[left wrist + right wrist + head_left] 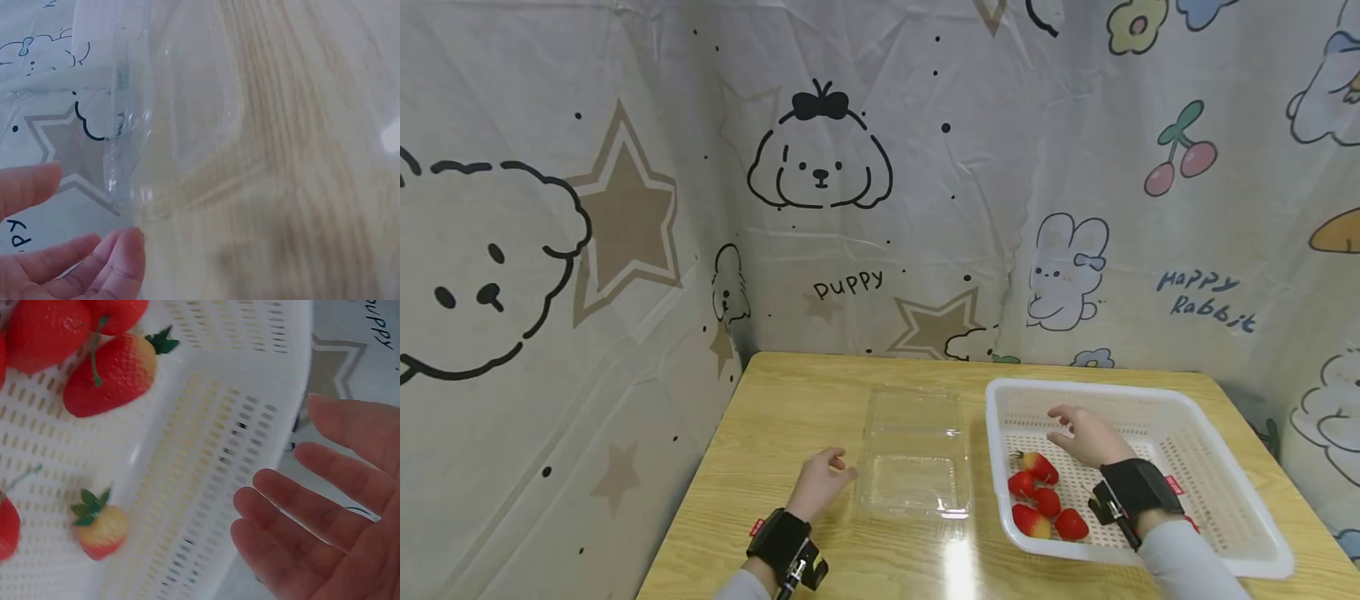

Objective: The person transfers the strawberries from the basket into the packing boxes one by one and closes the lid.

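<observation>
My left hand (pixel 822 483) hovers beside the left edge of a clear plastic box (pixel 915 479), its fingers loosely bent and holding nothing. In the left wrist view, the fingertips (pixel 128 253) are close to the box's transparent wall. My right hand (pixel 1088 436) is over a white perforated basket (pixel 1213 442), with relaxed, spread fingers and nothing in them. Below and left of that hand lie several red fruits, among them a strawberry (pixel 1038 467) and a round red fruit (pixel 1071 525). The right wrist view shows a small yellow-and-red strawberry (pixel 103 531) and a red fruit with a green stem (pixel 47 331).
The box lies on a wooden table (pixel 805 392), with its lid (pixel 917 408) folded back towards the far side. The basket takes up the table's right side. A printed cloth (pixel 887 242) hangs behind the table and along its left side.
</observation>
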Motion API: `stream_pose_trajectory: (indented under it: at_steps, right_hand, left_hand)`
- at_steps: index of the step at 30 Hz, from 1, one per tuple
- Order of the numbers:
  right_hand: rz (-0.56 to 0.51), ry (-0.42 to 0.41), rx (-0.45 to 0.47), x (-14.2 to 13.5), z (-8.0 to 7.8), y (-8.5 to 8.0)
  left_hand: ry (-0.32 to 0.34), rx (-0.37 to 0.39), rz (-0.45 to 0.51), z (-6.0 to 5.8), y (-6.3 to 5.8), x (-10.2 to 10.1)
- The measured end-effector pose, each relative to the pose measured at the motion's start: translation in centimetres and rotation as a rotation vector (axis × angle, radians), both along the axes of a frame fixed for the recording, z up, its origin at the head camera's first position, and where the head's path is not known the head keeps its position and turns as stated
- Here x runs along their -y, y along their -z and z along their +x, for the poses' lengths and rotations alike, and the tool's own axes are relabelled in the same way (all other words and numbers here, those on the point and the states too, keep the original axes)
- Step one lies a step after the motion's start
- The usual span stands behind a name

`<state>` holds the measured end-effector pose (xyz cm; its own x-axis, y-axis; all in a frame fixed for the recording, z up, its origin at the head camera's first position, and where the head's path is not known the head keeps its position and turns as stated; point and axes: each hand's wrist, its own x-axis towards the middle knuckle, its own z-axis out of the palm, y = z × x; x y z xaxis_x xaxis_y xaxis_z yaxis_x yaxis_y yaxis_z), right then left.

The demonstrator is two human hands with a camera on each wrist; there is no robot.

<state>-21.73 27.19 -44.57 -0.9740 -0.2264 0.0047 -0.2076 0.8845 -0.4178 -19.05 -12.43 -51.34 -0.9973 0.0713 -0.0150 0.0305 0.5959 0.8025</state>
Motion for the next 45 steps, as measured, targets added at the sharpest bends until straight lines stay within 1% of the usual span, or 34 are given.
stream_pose_trajectory:
  at_steps: [6,10,13,17,19,23,25,27,30,32,39,45]
  right_hand:
    - [-0.018,-0.030,0.056,-0.1,-1.3,2.4]
    - [-0.014,-0.032,0.133,-0.5,-2.0,4.0]
    - [-0.019,-0.022,0.182,-0.7,-2.4,4.8]
    - [-0.002,-0.002,0.225,-0.6,-2.7,5.7]
    - [0.016,0.005,0.232,-0.4,-2.7,6.1]
    - [0.022,-0.001,0.254,0.3,-2.2,6.1]
    - [0.028,-0.015,0.247,0.4,-2.1,6.3]
    - [0.030,-0.018,0.254,0.5,-2.2,6.6]
    - [0.032,-0.016,0.253,0.3,-2.6,7.5]
    - [0.023,-0.007,0.268,0.3,-2.7,7.7]
    - [0.015,-0.023,0.244,0.5,-2.4,7.7]
    - [0.029,-0.017,0.236,0.6,-2.1,7.5]
  left_hand:
    - [0.000,0.018,0.118,0.6,0.8,-0.5]
    - [-0.003,0.044,0.153,0.7,1.3,-0.7]
    - [-0.005,0.054,0.176,0.9,1.6,-0.8]
    - [-0.019,0.048,0.210,1.1,2.0,-1.0]
    - [-0.029,0.052,0.234,1.2,2.1,-1.1]
    - [-0.049,0.086,0.300,1.3,2.3,-1.2]
    - [-0.054,0.096,0.321,1.3,2.4,-1.2]
    - [-0.053,0.096,0.340,1.3,2.5,-1.3]
    - [-0.051,0.089,0.358,1.2,2.5,-1.2]
    - [-0.053,0.092,0.370,1.2,2.6,-1.3]
    - [-0.063,0.109,0.371,1.3,2.6,-1.3]
    - [-0.068,0.115,0.376,1.4,2.5,-1.4]
